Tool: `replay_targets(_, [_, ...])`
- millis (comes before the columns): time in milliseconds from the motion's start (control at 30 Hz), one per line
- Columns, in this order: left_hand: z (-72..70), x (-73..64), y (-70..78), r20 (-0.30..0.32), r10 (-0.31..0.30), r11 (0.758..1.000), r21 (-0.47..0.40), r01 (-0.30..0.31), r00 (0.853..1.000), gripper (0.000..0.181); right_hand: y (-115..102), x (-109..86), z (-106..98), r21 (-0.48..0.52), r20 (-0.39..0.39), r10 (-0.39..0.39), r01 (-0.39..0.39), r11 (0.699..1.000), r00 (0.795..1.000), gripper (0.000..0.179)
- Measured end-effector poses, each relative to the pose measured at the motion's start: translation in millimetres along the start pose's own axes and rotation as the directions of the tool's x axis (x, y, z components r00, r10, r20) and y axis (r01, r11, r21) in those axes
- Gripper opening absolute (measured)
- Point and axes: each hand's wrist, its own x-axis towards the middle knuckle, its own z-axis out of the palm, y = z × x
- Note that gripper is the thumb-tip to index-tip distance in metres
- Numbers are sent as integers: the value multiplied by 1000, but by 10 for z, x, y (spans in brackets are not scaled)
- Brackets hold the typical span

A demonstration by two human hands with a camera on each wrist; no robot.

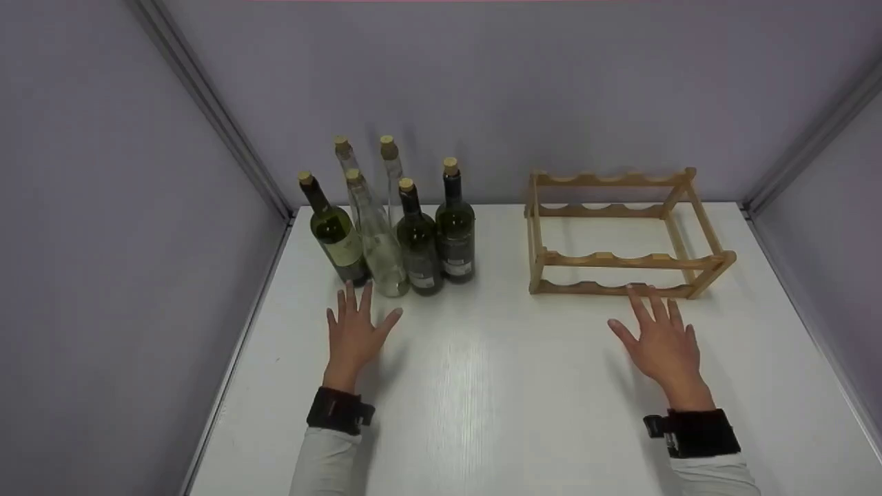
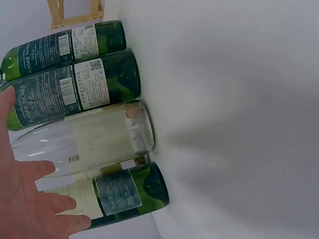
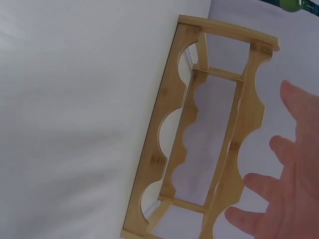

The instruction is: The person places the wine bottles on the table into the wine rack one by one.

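My left hand (image 1: 355, 337) is held out with spread, straight fingers just in front of a group of corked bottles. Nearest to it are a green wine bottle (image 1: 337, 238) with a pale label and a clear glass bottle (image 1: 381, 248). Two dark green wine bottles (image 2: 75, 89) stand to their right, and two more clear bottles (image 1: 391, 169) are partly hidden behind. Fingers spread and holding nothing, my right hand (image 1: 665, 348) is in front of a wooden wine rack (image 1: 637, 260). In the right wrist view the rack (image 3: 237, 144) shows scalloped rails with no bottle in them.
All this stands on a white table (image 1: 468, 386). Grey panels rise behind it and at both sides, with the back wall (image 1: 496, 89) close behind the bottles and rack. A stretch of tabletop separates the bottles from the rack. Each wrist wears a black strap (image 1: 337, 411).
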Motion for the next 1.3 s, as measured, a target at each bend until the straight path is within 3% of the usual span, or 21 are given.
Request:
replay_targets(300, [2,30,66,38,-51,990,-128,56,998,104,-196,32,86,26,94,-41,39,999,995,81])
replay_targets(567, [-36,84,103,45,-107,950,-291,115,993,102,-391,41,239,101,156,-76,60,993,985,82])
replay_targets(767, [-14,200,115,-14,-131,914,-389,115,991,94,-580,55,332,169,208,-123,88,982,970,80])
replay_targets(900, [-29,314,141,-71,-129,892,-444,84,989,90,-702,61,377,199,223,-149,105,974,963,80])
replay_targets(1100, [-74,459,180,-169,-94,871,-490,-1,981,80,-859,104,439,254,218,-203,145,956,955,78])
replay_targets(1300, [-109,574,235,-194,-106,857,-515,-9,975,77,-1000,160,498,311,239,-253,173,934,938,76])
